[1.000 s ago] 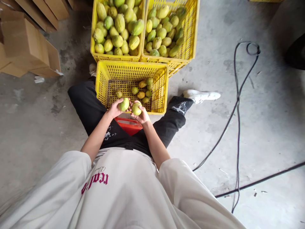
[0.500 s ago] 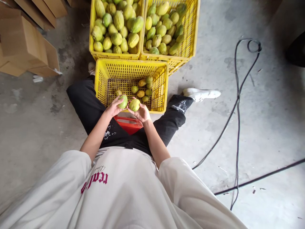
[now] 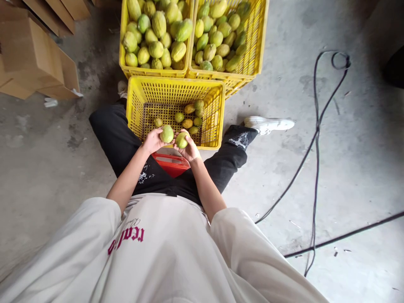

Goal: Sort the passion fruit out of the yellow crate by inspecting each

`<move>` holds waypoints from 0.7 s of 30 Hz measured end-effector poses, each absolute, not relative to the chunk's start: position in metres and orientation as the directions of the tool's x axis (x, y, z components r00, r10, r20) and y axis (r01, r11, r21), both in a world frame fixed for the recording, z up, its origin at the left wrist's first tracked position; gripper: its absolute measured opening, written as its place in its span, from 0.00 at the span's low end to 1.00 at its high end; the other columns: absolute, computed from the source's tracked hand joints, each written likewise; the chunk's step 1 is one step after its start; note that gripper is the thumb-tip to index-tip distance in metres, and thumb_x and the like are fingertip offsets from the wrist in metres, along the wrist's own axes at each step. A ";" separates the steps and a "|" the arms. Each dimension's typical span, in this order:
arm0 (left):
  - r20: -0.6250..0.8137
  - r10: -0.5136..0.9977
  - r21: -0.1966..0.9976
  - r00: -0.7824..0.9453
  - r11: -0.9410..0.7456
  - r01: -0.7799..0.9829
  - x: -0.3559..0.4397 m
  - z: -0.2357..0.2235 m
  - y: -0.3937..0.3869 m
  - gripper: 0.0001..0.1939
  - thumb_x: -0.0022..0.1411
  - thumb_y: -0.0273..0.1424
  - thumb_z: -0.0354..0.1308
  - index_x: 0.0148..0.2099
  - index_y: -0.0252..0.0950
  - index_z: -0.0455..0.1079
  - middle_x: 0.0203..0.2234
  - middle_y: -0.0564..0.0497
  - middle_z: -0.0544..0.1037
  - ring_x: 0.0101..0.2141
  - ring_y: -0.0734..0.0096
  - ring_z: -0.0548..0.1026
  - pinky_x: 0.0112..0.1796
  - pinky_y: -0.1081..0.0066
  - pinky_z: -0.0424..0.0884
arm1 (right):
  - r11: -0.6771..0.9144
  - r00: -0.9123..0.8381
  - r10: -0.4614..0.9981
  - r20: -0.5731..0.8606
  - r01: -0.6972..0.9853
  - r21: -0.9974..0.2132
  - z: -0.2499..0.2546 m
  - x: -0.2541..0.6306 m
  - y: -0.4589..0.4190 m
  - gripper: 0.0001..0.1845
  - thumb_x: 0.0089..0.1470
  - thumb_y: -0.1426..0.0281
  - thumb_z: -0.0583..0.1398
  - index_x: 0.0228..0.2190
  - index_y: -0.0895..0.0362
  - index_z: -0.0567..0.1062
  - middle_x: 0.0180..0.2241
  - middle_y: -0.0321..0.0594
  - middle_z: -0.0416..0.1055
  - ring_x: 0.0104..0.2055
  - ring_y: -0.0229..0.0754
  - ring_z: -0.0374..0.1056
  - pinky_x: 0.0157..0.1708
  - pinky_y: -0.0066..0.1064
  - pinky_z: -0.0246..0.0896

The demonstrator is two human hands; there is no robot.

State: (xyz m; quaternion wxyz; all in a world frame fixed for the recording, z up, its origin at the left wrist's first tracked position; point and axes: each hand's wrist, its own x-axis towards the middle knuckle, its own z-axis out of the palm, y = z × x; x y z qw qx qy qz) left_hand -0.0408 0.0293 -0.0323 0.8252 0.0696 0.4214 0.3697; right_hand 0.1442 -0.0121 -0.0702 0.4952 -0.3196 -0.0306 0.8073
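Note:
My left hand [image 3: 153, 141] is closed around a pale green papaya [image 3: 167, 134]. In my right hand [image 3: 191, 150] sits another papaya [image 3: 182, 140], yellowish green, with the fingers curled about it. The two fruits are side by side with a small gap, above the near edge of a yellow plastic crate [image 3: 175, 81]. Inside that crate, several small papayas [image 3: 187, 123] lie mostly toward the right, and a single small one [image 3: 158, 122] rests near my left hand. Parts of the crate's near rim are hidden behind my hands.
Beyond stand two more yellow crates, the left [image 3: 154, 73] and the right [image 3: 261, 42], both holding many papayas. Cardboard boxes [image 3: 34, 54] lie at the upper left. A red plastic seat [image 3: 172, 164] shows between my legs. Black cable [image 3: 316, 126] runs over the concrete floor at right.
Both hands still hold their papayas. Each fruit has been turned slightly in the fingers, and my right fingers reach further over theirs. The whole view has shifted a little.

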 end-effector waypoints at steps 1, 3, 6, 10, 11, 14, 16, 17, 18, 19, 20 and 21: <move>-0.630 0.682 0.455 0.371 0.712 -0.535 -0.041 -0.034 0.029 0.13 0.65 0.28 0.56 0.51 0.34 0.73 0.40 0.45 0.85 0.48 0.54 0.86 0.52 0.55 0.82 | -0.505 -0.312 0.820 -0.479 -0.788 -0.352 -0.070 0.144 -0.012 0.18 0.55 0.63 0.67 0.46 0.48 0.71 0.41 0.34 0.80 0.41 0.43 0.79 0.38 0.34 0.80; -0.602 0.707 0.519 0.372 0.700 -0.491 -0.043 -0.037 0.028 0.11 0.64 0.28 0.61 0.50 0.36 0.74 0.39 0.47 0.84 0.46 0.58 0.85 0.50 0.60 0.82 | -0.507 -0.345 0.824 -0.449 -0.802 -0.316 -0.071 0.146 -0.012 0.19 0.54 0.62 0.65 0.48 0.49 0.73 0.42 0.37 0.81 0.45 0.47 0.79 0.41 0.40 0.82; -0.590 0.710 0.569 0.385 0.703 -0.426 -0.044 -0.040 0.026 0.12 0.65 0.25 0.63 0.51 0.36 0.76 0.38 0.48 0.83 0.44 0.62 0.84 0.43 0.68 0.81 | -0.554 -0.418 0.807 -0.416 -0.781 -0.289 -0.073 0.148 -0.013 0.24 0.52 0.64 0.61 0.52 0.51 0.73 0.46 0.42 0.82 0.50 0.53 0.79 0.47 0.48 0.83; -0.593 0.708 0.581 0.385 0.707 -0.404 -0.044 -0.041 0.025 0.14 0.63 0.23 0.62 0.51 0.34 0.76 0.39 0.47 0.83 0.48 0.60 0.84 0.42 0.68 0.80 | -0.594 -0.432 0.780 -0.453 -0.738 -0.320 -0.078 0.150 -0.012 0.25 0.56 0.65 0.61 0.56 0.51 0.72 0.46 0.42 0.82 0.50 0.50 0.80 0.49 0.46 0.83; -0.591 0.712 0.583 0.380 0.702 -0.409 -0.044 -0.040 0.025 0.15 0.61 0.23 0.63 0.51 0.35 0.76 0.39 0.48 0.82 0.48 0.60 0.84 0.43 0.67 0.80 | -0.591 -0.421 0.782 -0.460 -0.735 -0.333 -0.080 0.150 -0.012 0.25 0.58 0.65 0.61 0.57 0.50 0.72 0.45 0.40 0.82 0.48 0.48 0.81 0.47 0.42 0.83; -0.606 0.699 0.554 0.381 0.714 -0.428 -0.043 -0.039 0.026 0.15 0.60 0.26 0.64 0.50 0.35 0.74 0.37 0.51 0.82 0.45 0.62 0.85 0.47 0.66 0.81 | -0.587 -0.406 0.787 -0.465 -0.724 -0.362 -0.083 0.151 -0.012 0.24 0.59 0.65 0.64 0.56 0.50 0.71 0.41 0.35 0.81 0.40 0.42 0.80 0.39 0.31 0.81; -0.634 0.666 0.502 0.393 0.741 -0.445 -0.042 -0.040 0.027 0.13 0.62 0.29 0.62 0.49 0.35 0.73 0.36 0.49 0.83 0.45 0.60 0.86 0.49 0.63 0.81 | -0.593 -0.404 0.784 -0.471 -0.714 -0.374 -0.084 0.152 -0.013 0.20 0.59 0.65 0.66 0.52 0.50 0.72 0.39 0.34 0.80 0.38 0.40 0.79 0.34 0.27 0.78; -0.648 0.651 0.475 0.395 0.751 -0.458 -0.042 -0.040 0.029 0.12 0.63 0.31 0.60 0.49 0.35 0.72 0.36 0.48 0.83 0.45 0.58 0.86 0.49 0.62 0.82 | -0.592 -0.398 0.783 -0.477 -0.712 -0.377 -0.084 0.152 -0.013 0.19 0.59 0.65 0.66 0.50 0.50 0.72 0.38 0.34 0.80 0.38 0.40 0.79 0.33 0.26 0.78; -0.660 0.639 0.452 0.394 0.758 -0.471 -0.042 -0.041 0.030 0.12 0.64 0.32 0.58 0.49 0.35 0.72 0.37 0.47 0.84 0.46 0.56 0.86 0.49 0.61 0.82 | -0.586 -0.386 0.785 -0.484 -0.716 -0.379 -0.084 0.152 -0.013 0.17 0.59 0.65 0.66 0.48 0.51 0.72 0.38 0.35 0.80 0.38 0.40 0.79 0.32 0.26 0.77; -0.669 0.632 0.438 0.390 0.760 -0.480 -0.042 -0.041 0.031 0.12 0.64 0.32 0.56 0.49 0.36 0.72 0.37 0.46 0.84 0.47 0.55 0.86 0.48 0.60 0.82 | -0.578 -0.371 0.787 -0.493 -0.723 -0.378 -0.084 0.151 -0.013 0.16 0.59 0.65 0.66 0.47 0.50 0.71 0.38 0.35 0.81 0.38 0.40 0.79 0.32 0.26 0.77; -0.675 0.630 0.433 0.384 0.760 -0.485 -0.041 -0.041 0.032 0.12 0.64 0.32 0.55 0.49 0.36 0.71 0.37 0.46 0.84 0.47 0.55 0.86 0.48 0.59 0.82 | -0.568 -0.356 0.789 -0.500 -0.734 -0.373 -0.083 0.151 -0.013 0.14 0.59 0.65 0.65 0.46 0.50 0.71 0.37 0.35 0.81 0.37 0.41 0.79 0.32 0.27 0.77; -0.677 0.632 0.437 0.376 0.757 -0.485 -0.041 -0.041 0.032 0.12 0.64 0.32 0.55 0.49 0.36 0.70 0.37 0.46 0.84 0.47 0.55 0.86 0.47 0.60 0.82 | -0.557 -0.343 0.791 -0.507 -0.747 -0.363 -0.083 0.150 -0.012 0.13 0.60 0.64 0.64 0.46 0.50 0.71 0.37 0.36 0.81 0.37 0.42 0.79 0.32 0.28 0.77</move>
